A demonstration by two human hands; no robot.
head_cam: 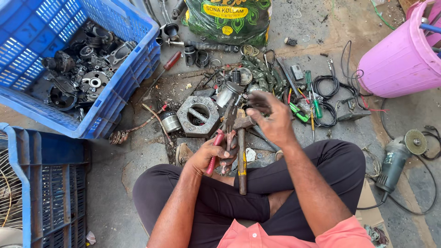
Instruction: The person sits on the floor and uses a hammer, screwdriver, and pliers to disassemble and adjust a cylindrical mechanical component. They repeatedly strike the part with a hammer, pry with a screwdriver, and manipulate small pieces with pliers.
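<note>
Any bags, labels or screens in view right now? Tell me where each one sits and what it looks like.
Sack: top centre on the floor, bulging, dark green with leaf patterns.
Label on sack: upper front, yellow oval band with dark print.
Label on angle grinder: right side on the grey-green body, small pale patch.
No screens visible.
</note>
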